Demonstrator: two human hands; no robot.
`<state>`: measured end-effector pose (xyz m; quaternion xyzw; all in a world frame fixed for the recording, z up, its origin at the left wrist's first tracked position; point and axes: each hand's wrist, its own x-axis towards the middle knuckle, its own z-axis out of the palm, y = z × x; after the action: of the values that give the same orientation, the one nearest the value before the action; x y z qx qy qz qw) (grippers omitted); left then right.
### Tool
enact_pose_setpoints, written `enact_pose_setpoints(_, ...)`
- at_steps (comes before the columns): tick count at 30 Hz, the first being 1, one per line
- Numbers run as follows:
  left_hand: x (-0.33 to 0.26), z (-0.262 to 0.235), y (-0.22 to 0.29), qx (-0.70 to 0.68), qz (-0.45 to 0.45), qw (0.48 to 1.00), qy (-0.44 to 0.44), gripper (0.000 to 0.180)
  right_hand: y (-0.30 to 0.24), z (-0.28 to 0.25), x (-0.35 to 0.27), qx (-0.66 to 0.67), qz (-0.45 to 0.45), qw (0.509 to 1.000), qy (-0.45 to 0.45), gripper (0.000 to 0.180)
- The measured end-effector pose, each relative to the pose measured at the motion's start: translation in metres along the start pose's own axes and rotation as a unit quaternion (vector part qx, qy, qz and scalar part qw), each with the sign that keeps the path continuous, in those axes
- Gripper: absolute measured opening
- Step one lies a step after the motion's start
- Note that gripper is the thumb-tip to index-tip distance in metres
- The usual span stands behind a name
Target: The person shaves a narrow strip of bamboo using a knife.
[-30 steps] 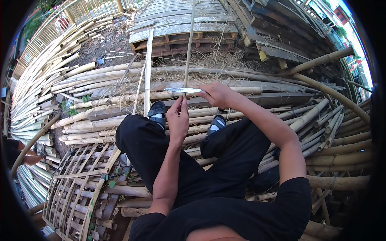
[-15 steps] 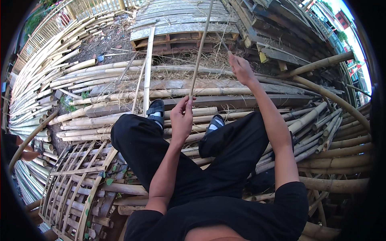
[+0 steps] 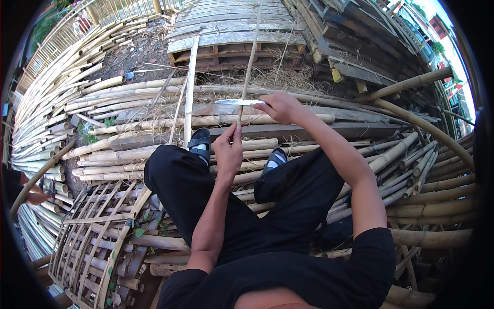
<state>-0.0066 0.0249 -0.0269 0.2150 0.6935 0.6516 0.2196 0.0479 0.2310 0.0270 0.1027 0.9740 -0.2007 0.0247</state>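
Note:
My left hand (image 3: 229, 149) pinches the near end of a long thin bamboo strip (image 3: 250, 67), which runs away from me over the pallet. In my right hand (image 3: 282, 107) is a knife, closed in my fingers by its handle. The shiny knife blade (image 3: 234, 102) points left and lies across the strip, a little beyond my left fingertips. The handle is mostly hidden inside my right hand. A flat pale bamboo slat (image 3: 191, 92) leans upright to the left of the strip.
A wooden pallet (image 3: 234, 38) with straw around it lies ahead. Bamboo poles (image 3: 154, 122) lie under and around my sandalled feet. A stack of weathered boards (image 3: 370, 56) rises at the far right. A woven bamboo lattice (image 3: 95, 232) is at lower left. Another person's hand (image 3: 38, 197) shows at the left edge.
My right hand has come down and left with the knife, bringing its blade across the bamboo strip. My left hand and the strip have shifted slightly left.

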Motion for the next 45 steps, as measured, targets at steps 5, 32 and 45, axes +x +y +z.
enact_pose_setpoints(5,-0.012,0.000,-0.013,-0.018,-0.062,0.997,-0.048,0.022,0.099,-0.018,0.011,0.051,0.173,0.971,0.158,0.053)
enact_pose_setpoints(32,-0.016,-0.002,0.003,0.073,0.062,0.995,0.027,0.021,0.102,-0.041,-0.002,0.067,0.201,0.948,0.238,0.058)
enact_pose_setpoints(45,-0.008,0.006,0.006,0.090,0.072,0.989,0.093,0.025,0.005,-0.005,-0.011,0.198,0.155,0.955,0.160,0.053)
